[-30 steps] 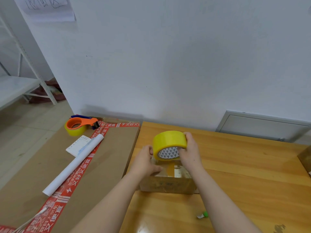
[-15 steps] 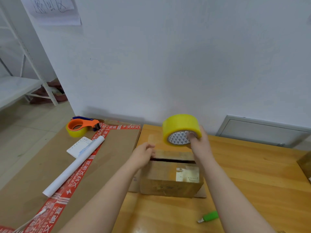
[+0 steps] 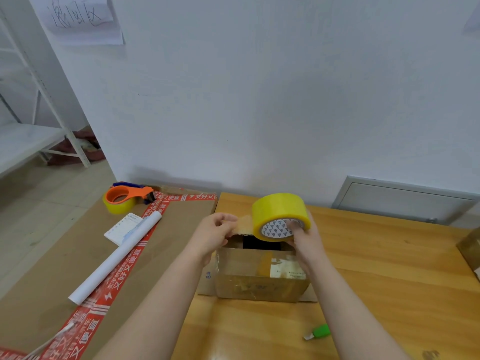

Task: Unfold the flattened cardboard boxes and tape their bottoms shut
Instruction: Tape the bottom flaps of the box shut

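Note:
A small brown cardboard box (image 3: 259, 279) stands on the wooden table (image 3: 376, 268), with a dark gap showing between its upper flaps. My right hand (image 3: 305, 237) grips a yellow roll of tape (image 3: 280, 216) just above the box's far edge, fingers inside the core. My left hand (image 3: 217, 231) pinches the pulled-out end of the tape (image 3: 242, 222) to the left of the roll, over the box's far left corner.
Left of the table lies a large flat cardboard sheet (image 3: 65, 268) with red printed tape, bearing an orange tape dispenser (image 3: 127, 197), a white paper roll (image 3: 117, 258) and a small notepad (image 3: 122, 228). A green utility knife (image 3: 318, 332) lies on the table near me. A white wall rises close behind.
The roll has risen off the box's top and moved to its far edge. My left hand left the box and now pinches the tape's free end beside the roll.

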